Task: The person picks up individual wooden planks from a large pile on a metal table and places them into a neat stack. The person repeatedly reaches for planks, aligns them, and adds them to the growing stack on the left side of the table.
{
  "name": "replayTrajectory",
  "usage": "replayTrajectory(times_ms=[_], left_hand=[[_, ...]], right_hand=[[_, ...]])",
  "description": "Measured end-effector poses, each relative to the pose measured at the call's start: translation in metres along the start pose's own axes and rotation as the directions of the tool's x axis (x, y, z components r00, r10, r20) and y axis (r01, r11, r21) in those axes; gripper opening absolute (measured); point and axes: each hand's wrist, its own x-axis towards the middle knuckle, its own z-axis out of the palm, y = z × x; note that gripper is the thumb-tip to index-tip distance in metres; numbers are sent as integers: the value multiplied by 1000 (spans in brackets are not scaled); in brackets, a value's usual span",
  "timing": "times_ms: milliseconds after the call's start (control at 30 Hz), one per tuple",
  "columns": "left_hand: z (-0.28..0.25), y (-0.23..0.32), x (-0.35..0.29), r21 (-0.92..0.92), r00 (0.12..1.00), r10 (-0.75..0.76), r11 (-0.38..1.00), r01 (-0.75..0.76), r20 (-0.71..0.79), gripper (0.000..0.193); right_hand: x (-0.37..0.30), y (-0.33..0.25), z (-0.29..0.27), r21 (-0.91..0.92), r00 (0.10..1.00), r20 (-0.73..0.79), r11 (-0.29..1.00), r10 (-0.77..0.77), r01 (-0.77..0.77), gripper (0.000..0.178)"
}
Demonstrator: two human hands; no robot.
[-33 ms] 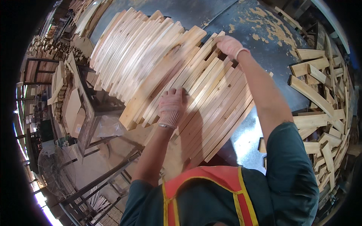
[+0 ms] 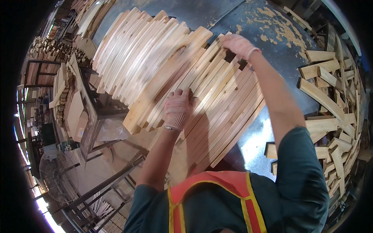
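Side by side on the metal table lies a row of long pale wooden slats (image 2: 229, 112). My left hand (image 2: 179, 108), in a white knitted glove, rests at their near part with its fingers curled over a slat's edge. At the far ends, my gloved right hand (image 2: 240, 46) bends its fingertips around the end of a slat; its thumb is partly hidden. A wider board (image 2: 163, 83) with a dark knot lies to the left of my hands. Beyond it stretches a dense row of more slats (image 2: 136, 50).
The blue-grey metal tabletop (image 2: 248, 23) carries scattered sawdust (image 2: 272, 31). On the right is a jumbled heap of wood offcuts (image 2: 326, 112). A floor fan (image 2: 56, 174) and metal frames (image 2: 105, 182) stand at the lower left, with stacked timber (image 2: 58, 50) behind.
My right hand has shifted slightly left and up along the slat ends, and its forearm has swung a little to the right. My left hand stays nearly in place.
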Motion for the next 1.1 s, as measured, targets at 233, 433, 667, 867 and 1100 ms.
replayTrajectory(times_ms=[233,433,667,867,1100], left_hand=[[-61,-1,51,-374,999,-36,927,26,-21,32],[-154,-19,114,-964,988,154,261,-60,-20,33],[-104,-108,143,-394,970,235,898,-193,60,69],[-74,-214,25,-373,935,5,918,136,353,106],[-45,-188,-51,113,973,-40,994,14,226,109]], right_hand=[[-176,-15,17,413,852,-521,861,-44,297,60],[-333,100,189,751,705,-438,658,558,-54,75],[-320,5,280,719,898,-2,624,440,-305,93],[-348,-10,297,738,859,-272,667,435,-103,96],[-414,74,301,687,619,-431,684,656,-246,74]])
